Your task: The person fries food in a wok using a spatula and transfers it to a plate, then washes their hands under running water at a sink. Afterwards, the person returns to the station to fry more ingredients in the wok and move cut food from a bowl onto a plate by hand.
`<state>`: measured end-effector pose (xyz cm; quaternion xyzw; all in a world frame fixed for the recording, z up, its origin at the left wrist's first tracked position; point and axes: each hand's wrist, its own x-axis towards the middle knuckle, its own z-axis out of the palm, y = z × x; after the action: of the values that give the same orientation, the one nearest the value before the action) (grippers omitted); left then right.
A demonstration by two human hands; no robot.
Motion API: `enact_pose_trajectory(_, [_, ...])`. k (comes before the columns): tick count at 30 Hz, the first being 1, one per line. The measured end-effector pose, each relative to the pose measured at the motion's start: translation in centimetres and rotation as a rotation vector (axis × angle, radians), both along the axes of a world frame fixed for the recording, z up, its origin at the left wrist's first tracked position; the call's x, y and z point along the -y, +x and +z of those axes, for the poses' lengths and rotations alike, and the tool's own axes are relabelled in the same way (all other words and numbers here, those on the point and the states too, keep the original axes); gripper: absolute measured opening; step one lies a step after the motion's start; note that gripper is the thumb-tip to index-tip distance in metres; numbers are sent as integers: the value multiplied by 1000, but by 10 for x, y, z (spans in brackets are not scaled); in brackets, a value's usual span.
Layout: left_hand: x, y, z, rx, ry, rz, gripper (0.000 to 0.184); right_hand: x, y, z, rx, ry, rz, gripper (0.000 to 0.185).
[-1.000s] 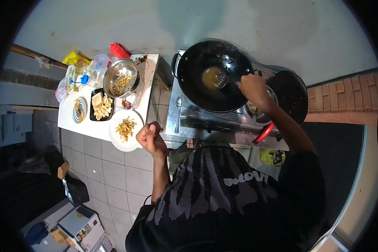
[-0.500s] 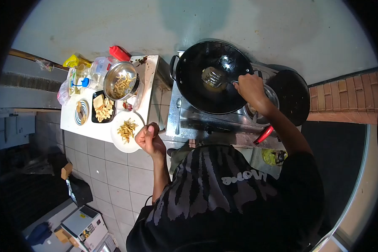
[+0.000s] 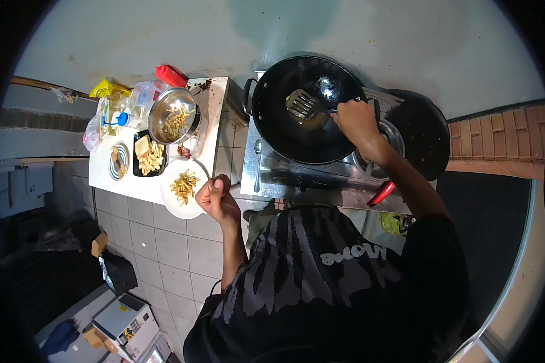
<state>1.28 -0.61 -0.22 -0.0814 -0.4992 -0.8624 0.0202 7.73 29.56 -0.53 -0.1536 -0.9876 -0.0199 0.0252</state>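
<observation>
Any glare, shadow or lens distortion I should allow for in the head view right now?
Head view: bright glare inside the round black wok; soft shadow on the pale grey wall above it; fisheye curving with black corners; the slotted metal spatula stays readable, its slots distinct.

Took wok point(image 3: 309, 142) as clock centre, 12 at view top. Noted wok on stove point(image 3: 284, 180), slotted turner point(image 3: 300, 104) inside, right hand point(image 3: 357, 127) on turner between 3 and 4; frying pan point(image 3: 421, 136) farther out, same bearing; spoon point(image 3: 258, 166) on stovetop, 7 to 8; left hand point(image 3: 219, 201) beyond spoon; table point(image 3: 139, 188) at 9. Re-centred on tray point(image 3: 144, 173) on table, food pieces point(image 3: 151, 157) in it: found bowl point(image 3: 158, 109) with strips point(image 3: 177, 124) at 1, plate point(image 3: 175, 212) with more strips at 4 to 5, dish point(image 3: 114, 173) at 9, squeeze bottle point(image 3: 171, 75) beyond bowl.
</observation>
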Motion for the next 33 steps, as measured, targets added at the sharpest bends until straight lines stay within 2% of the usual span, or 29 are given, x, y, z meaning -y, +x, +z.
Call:
enact_pose_trajectory(3, [0, -2, -2, 0, 12, 4, 42, 2, 7, 0, 23, -64, -70, 24])
enact_pose_trajectory(10, [-5, -2, -5, 8, -12, -51, 42, -7, 15, -18, -3, -103, -62, 31])
enact_pose_trajectory(16, [-5, -2, -7, -12, -26, -89, 42, -34, 3, -19, -87, -55, 112, 33])
enact_pose_trajectory(18, [-5, -2, -6, -16, -22, -87, 42, -41, -5, -11, -12, -33, 209, 33])
enact_pose_trajectory(20, [-3, -1, -6, -13, -65, -73, 35, -43, -11, -4, -63, -32, 251, 33])
enact_pose_trajectory(22, [-1, -1, -6, -15, -69, -61, 35, -46, -20, 5, 93, -20, 292, 33])
enact_pose_trajectory(26, [1, 0, -7, -34, -15, -52, 41, -50, -27, 16, 87, -43, 377, 32])
enact_pose_trajectory(29, [3, 0, -11, -15, -21, -68, 41, -57, -33, 25, 65, -41, 538, 27])
enact_pose_trajectory(33, [1, 2, -6, -26, -23, -72, 40, -62, -50, 33, 116, -39, 597, 30])
